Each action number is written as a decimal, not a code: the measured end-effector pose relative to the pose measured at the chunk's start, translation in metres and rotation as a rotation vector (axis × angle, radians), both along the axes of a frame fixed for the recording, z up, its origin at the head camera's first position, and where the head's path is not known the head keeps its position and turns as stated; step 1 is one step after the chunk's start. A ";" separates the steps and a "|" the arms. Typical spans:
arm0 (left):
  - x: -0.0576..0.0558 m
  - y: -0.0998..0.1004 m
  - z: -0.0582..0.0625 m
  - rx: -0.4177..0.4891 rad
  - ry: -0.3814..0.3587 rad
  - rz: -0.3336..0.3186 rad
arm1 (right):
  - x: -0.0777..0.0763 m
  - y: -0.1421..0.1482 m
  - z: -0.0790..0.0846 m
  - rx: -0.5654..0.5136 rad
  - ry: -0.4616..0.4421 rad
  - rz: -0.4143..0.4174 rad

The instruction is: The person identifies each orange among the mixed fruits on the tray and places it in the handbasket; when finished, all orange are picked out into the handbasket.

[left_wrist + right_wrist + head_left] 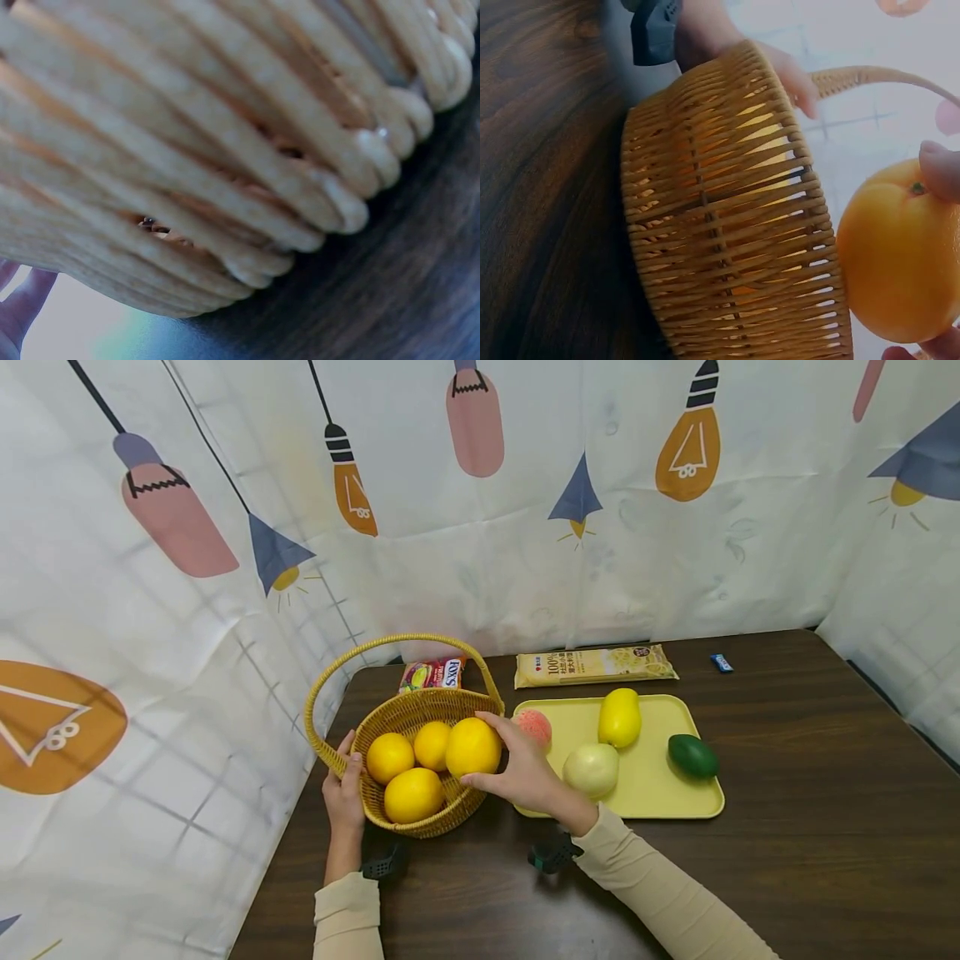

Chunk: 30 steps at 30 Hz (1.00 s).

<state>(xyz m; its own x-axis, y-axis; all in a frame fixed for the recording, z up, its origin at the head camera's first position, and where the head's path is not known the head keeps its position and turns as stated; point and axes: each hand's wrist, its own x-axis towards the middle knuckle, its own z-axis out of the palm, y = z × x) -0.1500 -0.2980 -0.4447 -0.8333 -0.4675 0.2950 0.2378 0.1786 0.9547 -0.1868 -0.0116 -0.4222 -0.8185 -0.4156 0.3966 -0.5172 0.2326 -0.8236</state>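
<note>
A woven yellow wicker basket [431, 827] with a tall arched handle [360, 652] stands at the left of the table. My left hand [346, 797] grips its left rim near the handle's base. Three orange-yellow fruits [414, 795] lie inside. With thumb and fingers spread around it, my right hand [525, 772] holds an orange [473, 748] at the basket's right rim. In the right wrist view the orange [900, 255] shows a green stem end, right beside the rim. Basket weave [187, 135] fills most of the left wrist view.
Right of the basket, a yellow tray [652, 797] bears a peach [535, 727], a pale green round fruit [591, 770], a yellow fruit [619, 718] and a dark green fruit [692, 757]. Behind lie a Fox's packet [432, 674], a long noodle-like packet [596, 666] and a small blue wrapper [722, 662].
</note>
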 end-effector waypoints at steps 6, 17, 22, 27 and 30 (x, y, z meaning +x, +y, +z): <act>-0.009 -0.010 -0.017 0.015 0.009 0.012 | 0.002 -0.005 -0.003 0.011 -0.002 -0.011; -0.012 -0.009 -0.022 0.015 0.046 0.022 | 0.002 -0.020 -0.005 0.054 0.008 -0.023; -0.012 -0.010 -0.020 0.018 0.041 0.004 | 0.000 -0.026 -0.004 0.110 0.009 -0.019; -0.006 -0.007 -0.011 0.013 0.020 -0.020 | -0.001 -0.031 -0.004 0.195 0.041 -0.039; -0.001 -0.003 -0.004 -0.001 0.008 -0.019 | -0.003 -0.032 -0.004 0.249 0.067 -0.046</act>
<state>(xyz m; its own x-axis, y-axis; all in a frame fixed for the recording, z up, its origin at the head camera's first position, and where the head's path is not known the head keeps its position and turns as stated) -0.1512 -0.3006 -0.4488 -0.8396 -0.4511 0.3025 0.2491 0.1751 0.9525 -0.1897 -0.0436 -0.4257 -0.8141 -0.4703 0.3406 -0.5529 0.4483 -0.7024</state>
